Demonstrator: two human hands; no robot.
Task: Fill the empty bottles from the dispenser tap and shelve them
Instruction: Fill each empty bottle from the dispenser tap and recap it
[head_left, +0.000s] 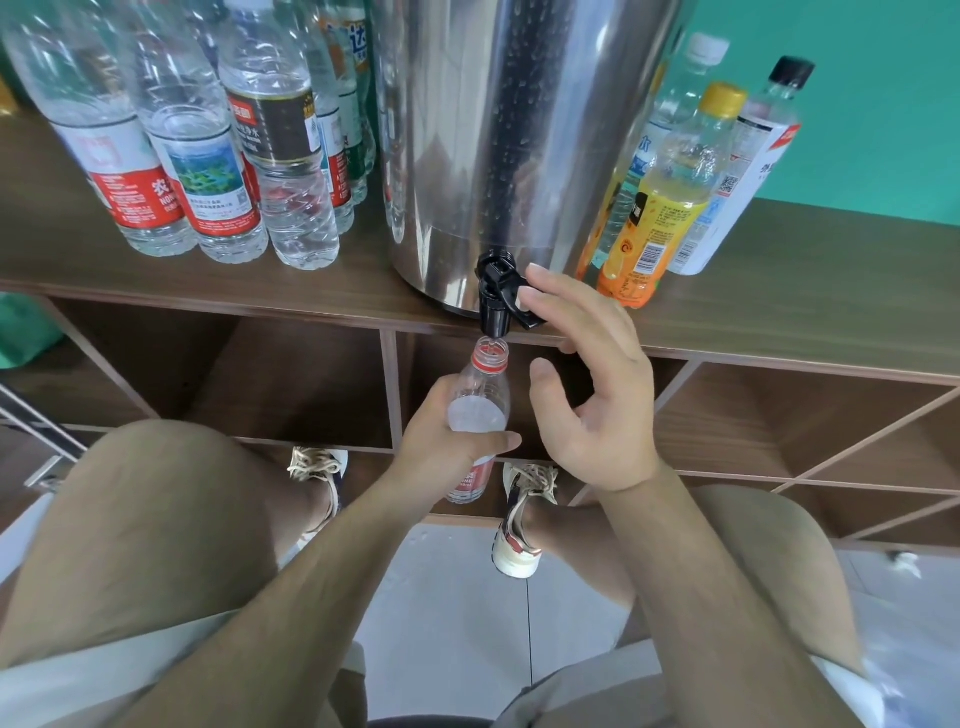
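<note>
Clear bottle (480, 402) upright, mouth under tap (493, 299), left hand (441, 447) gripping it, right hand (592, 395) relaxed, touching tap

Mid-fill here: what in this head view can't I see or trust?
Head view only:
- dispenser: top and lid cut off by the upper edge; contents unknown.
- clear bottle: lower body and label covered by the left hand; fill level unclear.
- tap: lever partly under the right hand.
- water bottles left of the dispenser: caps cut off by the top edge.
</note>
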